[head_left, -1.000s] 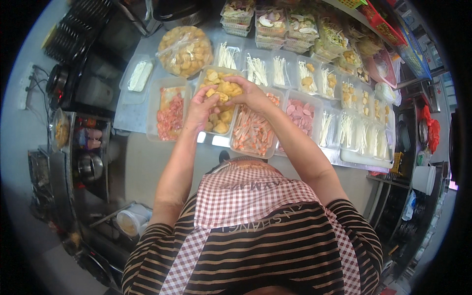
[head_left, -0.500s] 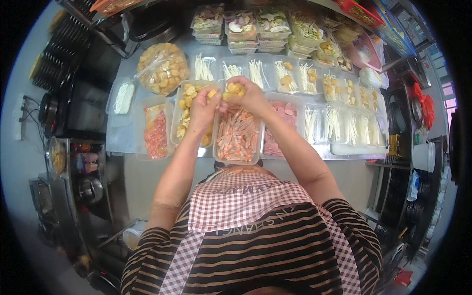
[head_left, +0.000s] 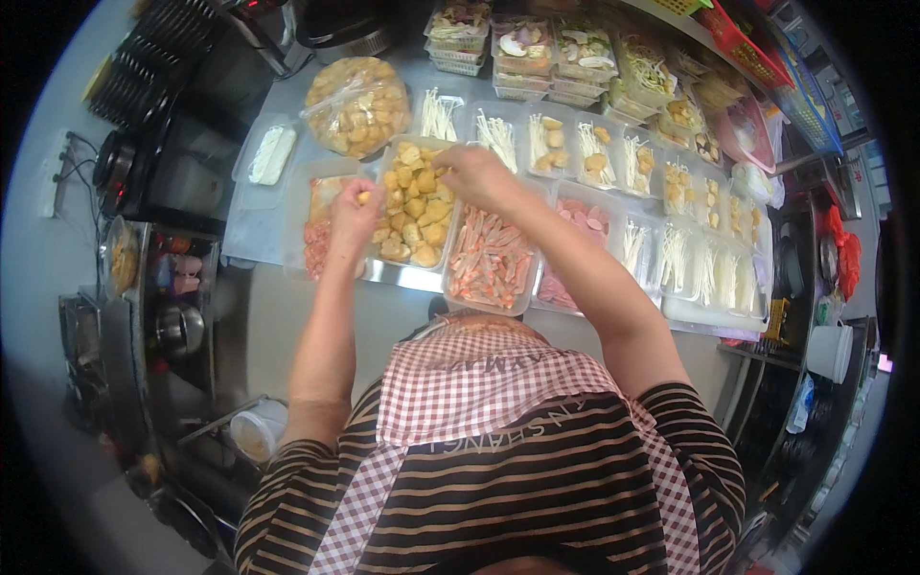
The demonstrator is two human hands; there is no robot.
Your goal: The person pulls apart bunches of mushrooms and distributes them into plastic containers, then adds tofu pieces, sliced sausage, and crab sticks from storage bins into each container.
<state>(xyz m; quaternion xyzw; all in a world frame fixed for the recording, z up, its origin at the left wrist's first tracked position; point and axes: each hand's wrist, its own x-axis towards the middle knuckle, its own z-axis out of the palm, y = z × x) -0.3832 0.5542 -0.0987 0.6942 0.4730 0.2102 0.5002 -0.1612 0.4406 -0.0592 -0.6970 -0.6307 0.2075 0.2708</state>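
Observation:
My left hand is closed on a small yellow-brown fried tofu puff, above the tub of pink sliced meat. To its right lies a clear tub of fried tofu puffs. Over that tub's far right corner is my right hand, fingers bent together at the puffs; whether a piece is between them is hidden. A tub of crab stick pieces sits below my right wrist. Just beyond are trays of enoki mushrooms; one tray also holds tofu puffs.
A big bag of tofu puffs and a tray with a white block lie at the left. My right forearm passes over a tub of pink slices. More enoki trays stand right; stacked vegetable boxes line the back.
My hands have moved apart, the left one toward the meat tub, the right one to the tofu tub. The third enoki tray now has tofu puffs in it. The view has shifted.

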